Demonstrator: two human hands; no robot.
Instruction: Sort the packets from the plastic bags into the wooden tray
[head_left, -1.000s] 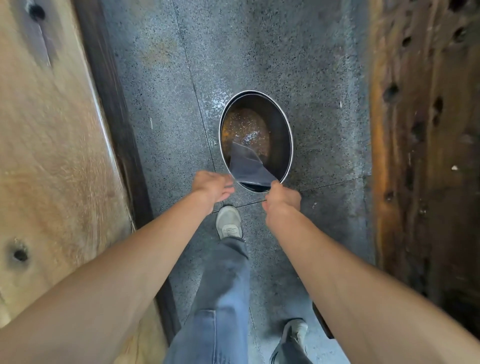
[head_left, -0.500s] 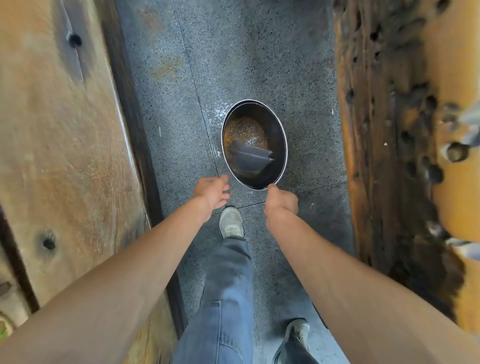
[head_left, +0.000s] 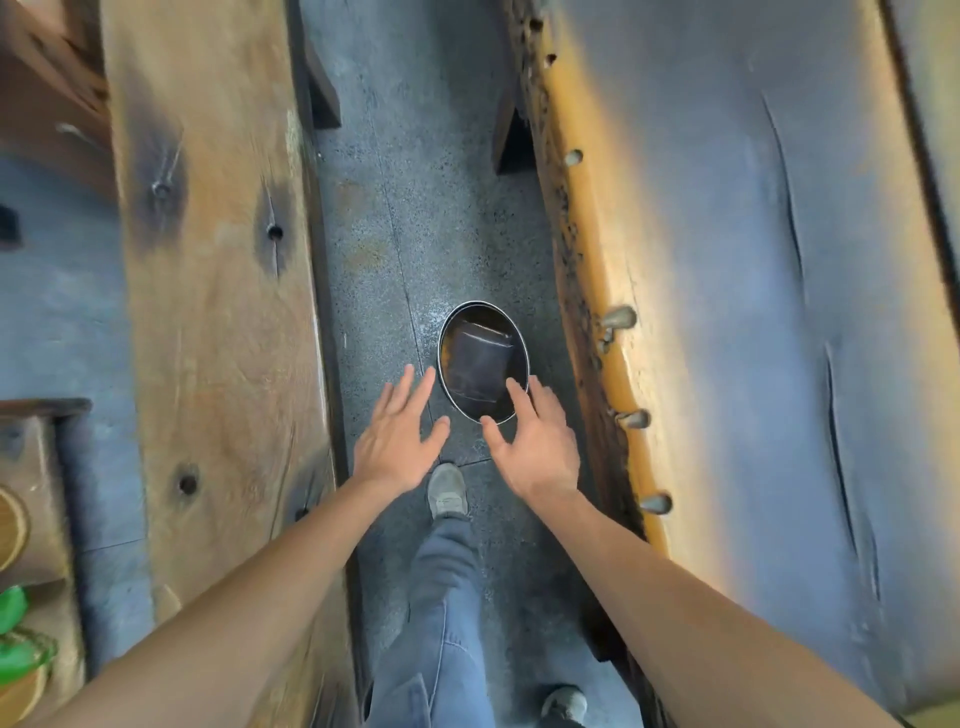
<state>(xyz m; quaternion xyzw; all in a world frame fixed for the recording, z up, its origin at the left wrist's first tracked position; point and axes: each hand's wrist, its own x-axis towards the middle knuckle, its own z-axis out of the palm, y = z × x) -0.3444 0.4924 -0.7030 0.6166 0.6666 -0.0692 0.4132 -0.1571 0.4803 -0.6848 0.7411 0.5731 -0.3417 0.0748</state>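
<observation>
A round metal bin stands on the speckled grey floor between two wooden pieces. A crumpled clear plastic bag lies flat inside it. My left hand hovers just left of the bin's near rim, palm down, fingers spread, holding nothing. My right hand is over the near right rim, also open and empty. No packets and no wooden tray can be made out in this view.
A long wooden bench runs along the left. A large slab table with a rough orange edge runs along the right. My legs in jeans and grey shoes stand in the narrow aisle. Green items sit at the far left.
The plastic bag, held at the bin's rim a second ago, has dropped flat into the bin. Both hands have opened and pulled back. The view has risen and widened.
</observation>
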